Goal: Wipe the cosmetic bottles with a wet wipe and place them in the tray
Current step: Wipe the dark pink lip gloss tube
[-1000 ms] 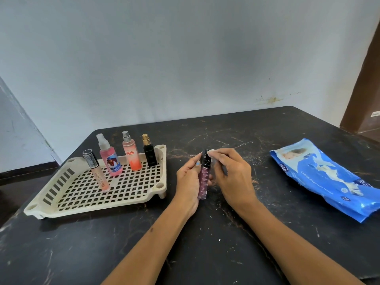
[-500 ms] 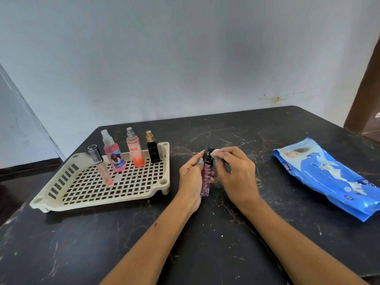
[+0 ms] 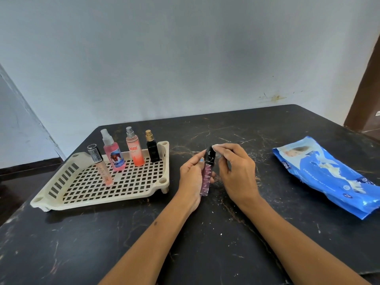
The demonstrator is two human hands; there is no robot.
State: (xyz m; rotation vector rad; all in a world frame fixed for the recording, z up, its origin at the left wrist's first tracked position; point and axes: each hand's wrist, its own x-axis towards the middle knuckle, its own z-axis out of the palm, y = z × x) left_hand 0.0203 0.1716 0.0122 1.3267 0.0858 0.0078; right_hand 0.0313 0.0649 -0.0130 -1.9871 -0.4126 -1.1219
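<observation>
My left hand grips a slim purple tube with a black cap, held upright over the table's middle. My right hand pinches a small white wet wipe against the top of the cap. To the left, a cream perforated tray holds several bottles: a peach gloss tube with a black cap, a pink spray bottle, an orange spray bottle and a small black perfume bottle.
A blue pack of wet wipes lies on the right side of the black marble table. A pale wall rises behind the table. A brown door frame stands at the far right.
The view has shifted slightly, and everything sits a little further right and up in frame. My right hand's wipe stays at the tube's cap, rubbing it with small moves.
</observation>
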